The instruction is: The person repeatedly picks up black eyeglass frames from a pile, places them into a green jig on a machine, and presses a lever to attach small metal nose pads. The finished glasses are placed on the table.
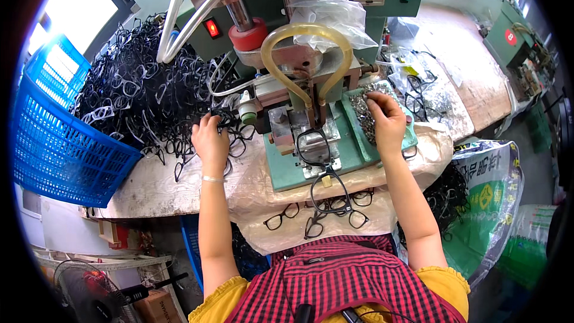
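My left hand [209, 143] is at the near edge of a heap of black eyeglass frames [143, 78]; its fingers are curled and whatever they grip is hidden. Beside it lie loose frames [237, 143]. Over a green tray [410, 137] of small metal pieces [363, 116], my right hand [388, 122] has thumb and fingers drawn together; anything pinched there is too small to make out. Between my hands, one black eyeglass frame [330, 188] sits at the metal fixture [296, 125] of a green press, one rim under the press head and the other toward me.
A blue plastic basket [66, 143] leans at the left. A looped yellowish hose [308, 30] and white tubes hang from the press. Several frames [282, 216] lie on the plastic sheet [257, 191] by my lap. A printed sack [487, 197] stands at the right, a fan [89, 293] lower left.
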Demonstrator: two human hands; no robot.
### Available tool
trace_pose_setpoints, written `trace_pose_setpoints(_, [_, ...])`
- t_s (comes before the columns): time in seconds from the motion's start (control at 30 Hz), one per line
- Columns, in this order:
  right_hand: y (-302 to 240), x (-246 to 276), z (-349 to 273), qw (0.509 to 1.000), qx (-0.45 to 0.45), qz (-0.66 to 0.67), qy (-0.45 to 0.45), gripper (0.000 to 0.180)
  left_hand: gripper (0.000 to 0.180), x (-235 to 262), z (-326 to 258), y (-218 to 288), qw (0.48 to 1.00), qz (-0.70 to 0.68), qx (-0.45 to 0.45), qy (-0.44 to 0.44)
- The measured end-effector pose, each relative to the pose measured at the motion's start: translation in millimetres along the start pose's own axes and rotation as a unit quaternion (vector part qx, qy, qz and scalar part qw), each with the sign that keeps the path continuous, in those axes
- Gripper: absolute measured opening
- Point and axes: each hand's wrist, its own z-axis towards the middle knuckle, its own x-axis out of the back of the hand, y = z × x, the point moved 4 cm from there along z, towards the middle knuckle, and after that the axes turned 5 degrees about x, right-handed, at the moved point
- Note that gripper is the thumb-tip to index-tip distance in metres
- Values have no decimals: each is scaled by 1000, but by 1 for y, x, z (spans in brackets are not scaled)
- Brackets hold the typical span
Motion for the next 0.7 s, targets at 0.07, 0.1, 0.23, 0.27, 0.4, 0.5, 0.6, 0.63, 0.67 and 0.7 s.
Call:
trace_pose_setpoints(0.07, [-10,12,-7,997,-13,-82,-9,14,27,-53,-12,-22,1000,13,21,-9])
trace_pose_setpoints(0.1, [-13,21,-12,992,-19,-122,-10,14,28,-65,-21,-25,998,-49,30,25])
trace_pose_setpoints(0.23, [-34,69,-42,969,58,-236,41,13,18,-42,-53,-24,991,-121,-2,-54])
trace_pose_setpoints(0.27, [-40,70,-48,972,55,-227,39,13,17,-35,-58,-20,988,-137,16,-65])
trace_pose_setpoints(0.4, [-85,17,-47,977,128,-147,-83,14,19,4,-44,6,975,-202,48,77])
trace_pose_setpoints(0.5, [-96,-35,-28,971,169,-96,-140,14,21,6,-41,8,917,-365,128,96])
trace_pose_setpoints(0.6, [-85,-60,-30,988,102,-27,-113,21,16,-17,-60,17,795,-583,162,39])
trace_pose_setpoints(0.63, [-83,-64,-32,990,98,-10,-103,24,14,-16,-74,18,771,-615,162,34])
trace_pose_setpoints(0.67, [-83,-67,-33,991,94,7,-91,26,14,-16,-79,20,753,-633,176,44])
trace_pose_setpoints(0.7, [-79,-65,-38,993,84,21,-82,29,14,-8,-87,25,734,-649,196,50])
